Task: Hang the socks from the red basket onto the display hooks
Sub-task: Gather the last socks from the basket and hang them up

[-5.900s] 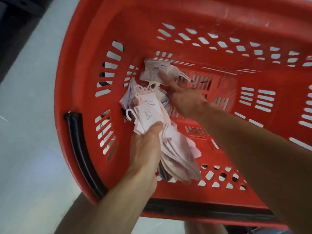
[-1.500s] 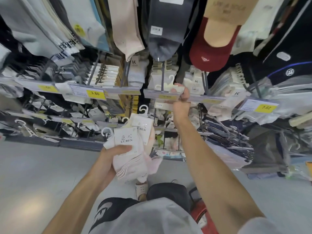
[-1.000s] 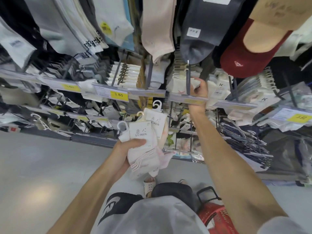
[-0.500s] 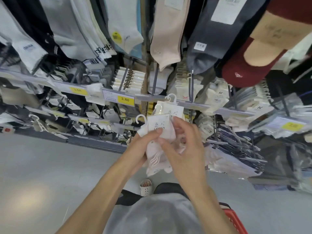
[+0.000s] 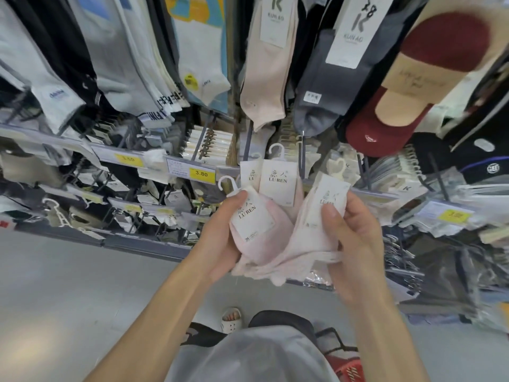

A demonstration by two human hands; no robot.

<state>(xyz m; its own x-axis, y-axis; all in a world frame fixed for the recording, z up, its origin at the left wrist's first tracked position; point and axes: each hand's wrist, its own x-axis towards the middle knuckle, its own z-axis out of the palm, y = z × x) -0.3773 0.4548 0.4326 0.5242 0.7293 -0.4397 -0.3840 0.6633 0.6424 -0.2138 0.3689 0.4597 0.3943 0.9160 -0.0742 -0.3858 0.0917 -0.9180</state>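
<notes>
Socks (image 5: 264, 244) (pale pink, LU REN cards) gripped by both: L hand (image 5: 220, 244) clamps bundle, R hand (image 5: 349, 230) pinches one pair.

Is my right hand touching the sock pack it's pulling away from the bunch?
Touching. The head view shows the right hand with its thumb pressed on the card label of the separated sock pack, fingers wrapped behind it.

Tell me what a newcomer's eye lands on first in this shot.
Dead centre, the left hand and right hand pull apart a bunch of pale pink socks with white LU REN cards. Behind them a crowded sock rack fills the frame, its yellow 3.80 price tag just left of the hands. A dark red cap hangs at upper right.
</notes>
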